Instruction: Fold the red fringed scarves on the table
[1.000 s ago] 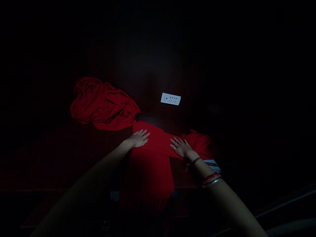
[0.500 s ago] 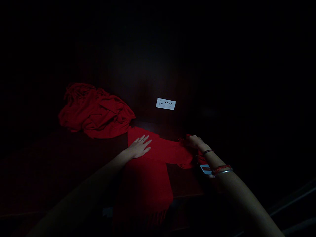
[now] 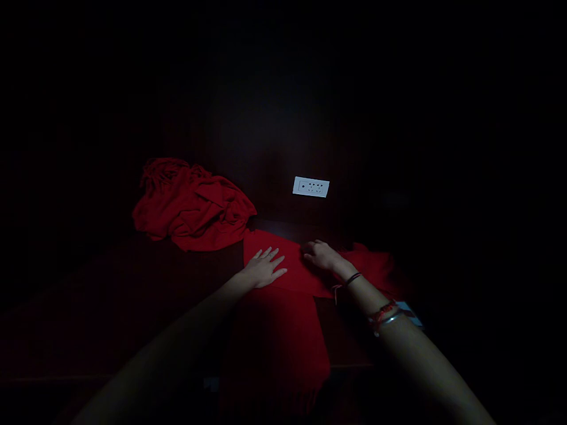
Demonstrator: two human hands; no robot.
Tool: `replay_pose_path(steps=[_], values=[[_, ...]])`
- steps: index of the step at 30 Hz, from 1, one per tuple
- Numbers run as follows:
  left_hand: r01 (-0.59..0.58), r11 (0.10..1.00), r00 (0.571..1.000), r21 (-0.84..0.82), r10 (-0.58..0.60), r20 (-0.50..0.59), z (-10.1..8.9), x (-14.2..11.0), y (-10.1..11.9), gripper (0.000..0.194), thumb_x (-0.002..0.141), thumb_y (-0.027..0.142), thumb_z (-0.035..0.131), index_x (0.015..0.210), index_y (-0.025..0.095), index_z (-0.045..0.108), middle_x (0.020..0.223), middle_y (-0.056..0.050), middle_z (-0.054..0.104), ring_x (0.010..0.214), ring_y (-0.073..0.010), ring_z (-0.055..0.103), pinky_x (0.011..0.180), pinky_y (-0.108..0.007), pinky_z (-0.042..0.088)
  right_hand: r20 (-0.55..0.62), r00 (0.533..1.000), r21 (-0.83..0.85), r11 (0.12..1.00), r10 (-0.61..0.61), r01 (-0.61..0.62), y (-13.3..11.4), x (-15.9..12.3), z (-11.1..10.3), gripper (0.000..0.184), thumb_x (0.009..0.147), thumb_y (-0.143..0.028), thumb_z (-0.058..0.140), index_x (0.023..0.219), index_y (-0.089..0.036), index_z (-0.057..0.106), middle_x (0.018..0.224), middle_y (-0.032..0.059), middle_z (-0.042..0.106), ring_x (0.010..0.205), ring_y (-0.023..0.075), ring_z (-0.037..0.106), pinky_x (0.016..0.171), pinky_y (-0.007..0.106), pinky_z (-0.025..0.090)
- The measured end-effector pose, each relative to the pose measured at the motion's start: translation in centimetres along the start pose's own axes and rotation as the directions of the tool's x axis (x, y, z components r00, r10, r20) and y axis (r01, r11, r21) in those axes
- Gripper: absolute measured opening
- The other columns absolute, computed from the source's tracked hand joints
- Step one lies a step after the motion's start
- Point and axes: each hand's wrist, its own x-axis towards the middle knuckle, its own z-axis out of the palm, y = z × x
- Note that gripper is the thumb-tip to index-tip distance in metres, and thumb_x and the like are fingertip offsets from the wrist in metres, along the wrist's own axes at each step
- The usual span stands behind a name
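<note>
A red fringed scarf (image 3: 283, 330) lies on the dark tabletop, one part hanging over the front edge and another folded across to the right. My left hand (image 3: 262, 270) rests flat on the folded part, fingers spread. On the same strip, to the right, is my right hand (image 3: 322, 255), its thumb apart from fingers that are slightly bent and partly in shadow. No cloth shows gathered in it. Beyond my right wrist the scarf continues in looser folds (image 3: 372, 265). A pale tag or card (image 3: 410, 314) shows partly behind my right forearm.
A crumpled red fringed cloth (image 3: 195, 206) is heaped at the back left, close to the scarf. A white socket plate (image 3: 310, 187) is set in the dark wall behind. The tabletop's front edge (image 3: 349, 366) shows faintly, and deep shadow hides most surroundings.
My right hand has moved left from the scarf's gathered right part onto the flat strip near my left hand. My left hand stays flat on the cloth. The whole view has shifted slightly.
</note>
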Motion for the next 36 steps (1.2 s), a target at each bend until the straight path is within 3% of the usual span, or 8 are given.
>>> replay_pose_path(steps=[3, 8, 11, 18, 22, 26, 32, 36], values=[[0.051, 0.997, 0.993, 0.061, -0.044, -0.107, -0.6, -0.3, -0.5, 0.057, 0.081, 0.051, 0.014, 0.125, 0.019, 0.029, 0.134, -0.005, 0.017, 0.122, -0.0215, 0.008, 0.098, -0.036, 0.004, 0.022, 0.996, 0.16, 0.984, -0.083, 0.078, -2.4, 1.5, 2.3, 0.061, 0.077, -0.055, 0.024, 0.128, -0.021, 0.018, 0.132, 0.0085, 0.022, 0.118, 0.0245, 0.02, 0.092, 0.038, 0.022], [0.165, 0.986, 0.964, 0.006, -0.163, 0.21, -1.0, -0.4, -1.7, 0.067, 0.077, 0.058, 0.015, 0.13, 0.017, 0.012, 0.135, -0.008, 0.006, 0.121, -0.0265, 0.004, 0.095, -0.04, 0.013, 0.103, 0.991, 0.219, 0.974, -0.081, 0.057, -2.8, 2.0, 5.0, 0.062, 0.075, -0.061, 0.009, 0.128, -0.031, 0.009, 0.136, 0.0009, 0.004, 0.122, 0.025, 0.001, 0.094, 0.049, 0.006], [0.181, 0.984, 0.953, 0.006, -0.177, 0.245, -0.6, -0.2, -1.9, 0.069, 0.077, 0.059, 0.014, 0.13, 0.015, 0.009, 0.135, -0.01, 0.004, 0.121, -0.0272, 0.003, 0.096, -0.039, 0.012, 0.093, 0.992, 0.225, 0.972, -0.087, 0.064, -2.4, 1.9, 5.3, 0.063, 0.074, -0.062, 0.009, 0.129, -0.03, 0.009, 0.136, 0.0014, 0.003, 0.122, 0.0244, 0.001, 0.095, 0.047, 0.006], [0.172, 0.98, 0.985, 0.097, -0.17, -0.035, -0.6, -0.3, -3.0, 0.058, 0.08, 0.053, 0.02, 0.124, 0.016, 0.028, 0.129, -0.009, 0.028, 0.118, -0.0244, 0.021, 0.095, -0.037, 0.018, -0.041, 0.999, 0.208, 0.978, -0.011, 0.02, -1.5, 1.9, 5.4, 0.061, 0.077, -0.057, 0.014, 0.127, -0.024, 0.021, 0.135, 0.0066, 0.013, 0.121, 0.0268, 0.008, 0.092, 0.049, 0.011], [0.373, 0.925, 0.904, 0.069, -0.345, -0.252, -1.2, -0.4, -5.1, 0.038, 0.083, 0.034, 0.026, 0.113, 0.018, 0.042, 0.113, -0.008, 0.046, 0.1, -0.0199, 0.046, 0.082, -0.031, 0.036, -0.234, 0.971, 0.177, 0.984, 0.057, -0.015, -0.8, 2.3, 5.1, 0.048, 0.081, -0.042, 0.027, 0.121, -0.017, 0.033, 0.123, 0.0118, 0.035, 0.111, 0.0241, 0.031, 0.091, 0.043, 0.02], [0.424, 0.905, 0.846, -0.021, -0.404, -0.348, -0.9, -0.3, -7.1, 0.029, 0.08, 0.022, 0.033, 0.103, 0.017, 0.049, 0.104, -0.006, 0.051, 0.093, -0.0166, 0.049, 0.079, -0.026, 0.039, -0.266, 0.963, 0.169, 0.985, 0.03, 0.016, -0.8, 2.7, 4.8, 0.039, 0.08, -0.033, 0.032, 0.113, -0.015, 0.042, 0.107, 0.0112, 0.048, 0.097, 0.0209, 0.044, 0.088, 0.036, 0.027], [0.401, 0.914, 0.853, -0.062, -0.397, -0.338, -0.3, -0.1, -7.6, 0.03, 0.081, 0.023, 0.031, 0.103, 0.014, 0.05, 0.101, -0.007, 0.054, 0.093, -0.0156, 0.049, 0.083, -0.025, 0.037, -0.32, 0.94, 0.153, 0.972, -0.121, 0.177, -1.5, 2.3, 4.7, 0.047, 0.08, -0.042, 0.029, 0.12, -0.018, 0.035, 0.124, 0.0107, 0.033, 0.112, 0.0221, 0.03, 0.092, 0.037, 0.022], [0.302, 0.952, 0.933, -0.039, -0.304, -0.194, -0.1, 0.0, -7.2, 0.042, 0.082, 0.036, 0.029, 0.117, 0.016, 0.039, 0.125, -0.007, 0.034, 0.115, -0.0192, 0.029, 0.092, -0.032, 0.026, -0.093, 0.978, 0.195, 0.959, -0.188, 0.203, -1.7, 2.1, 5.0, 0.061, 0.077, -0.056, 0.017, 0.128, -0.022, 0.019, 0.135, 0.0056, 0.013, 0.122, 0.0237, 0.007, 0.095, 0.044, 0.012]])
